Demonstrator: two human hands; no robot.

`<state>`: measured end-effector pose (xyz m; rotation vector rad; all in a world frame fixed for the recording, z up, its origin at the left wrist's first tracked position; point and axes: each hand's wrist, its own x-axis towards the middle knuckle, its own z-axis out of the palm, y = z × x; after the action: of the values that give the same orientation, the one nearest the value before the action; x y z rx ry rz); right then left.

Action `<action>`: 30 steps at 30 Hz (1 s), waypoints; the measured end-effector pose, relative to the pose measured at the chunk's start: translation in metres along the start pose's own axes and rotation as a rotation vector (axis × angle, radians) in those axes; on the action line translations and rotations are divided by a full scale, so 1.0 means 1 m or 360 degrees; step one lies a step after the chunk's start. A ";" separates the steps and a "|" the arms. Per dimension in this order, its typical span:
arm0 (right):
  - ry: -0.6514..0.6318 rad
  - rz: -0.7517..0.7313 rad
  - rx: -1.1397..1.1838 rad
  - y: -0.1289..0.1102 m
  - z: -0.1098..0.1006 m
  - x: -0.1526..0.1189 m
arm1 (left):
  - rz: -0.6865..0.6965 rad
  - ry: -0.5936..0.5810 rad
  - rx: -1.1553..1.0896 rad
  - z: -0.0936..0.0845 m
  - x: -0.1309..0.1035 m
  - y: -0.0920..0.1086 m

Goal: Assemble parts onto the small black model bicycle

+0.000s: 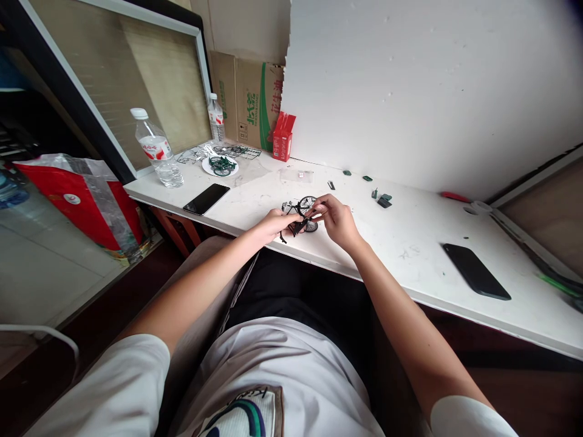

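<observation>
A small black model bicycle (298,227) with spoked wheels is near the front edge of the white table (255,200). My left hand (276,223) is closed on its frame from the left side. From the right, my right hand (334,220) pinches at the bicycle by the wheels; its fingertips hide whatever is between them. Off to the right lie several small dark green parts (385,200), and a thin dark piece (331,185) rests beyond my right hand.
A white plate (206,167) holds green model bicycle pieces, with part frames (243,152) behind it. Two water bottles (157,149), a red box (283,138) and a cardboard carton (250,100) stand at the back left. One phone (207,199) lies left, another (476,271) right.
</observation>
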<state>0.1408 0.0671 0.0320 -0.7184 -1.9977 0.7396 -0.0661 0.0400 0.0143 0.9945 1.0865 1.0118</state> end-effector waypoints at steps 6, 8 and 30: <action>0.0020 0.0025 0.0039 0.000 0.000 0.001 | -0.0002 -0.0008 -0.0017 0.000 -0.001 0.001; 0.0031 0.0021 0.0046 0.000 0.000 0.001 | -0.0005 -0.0008 -0.0020 0.001 -0.002 0.001; 0.0019 0.0017 0.0002 0.002 0.000 0.000 | -0.0004 0.0000 -0.0024 0.002 -0.006 0.005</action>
<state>0.1412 0.0681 0.0308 -0.7314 -1.9841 0.7413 -0.0653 0.0354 0.0203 0.9803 1.0786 1.0168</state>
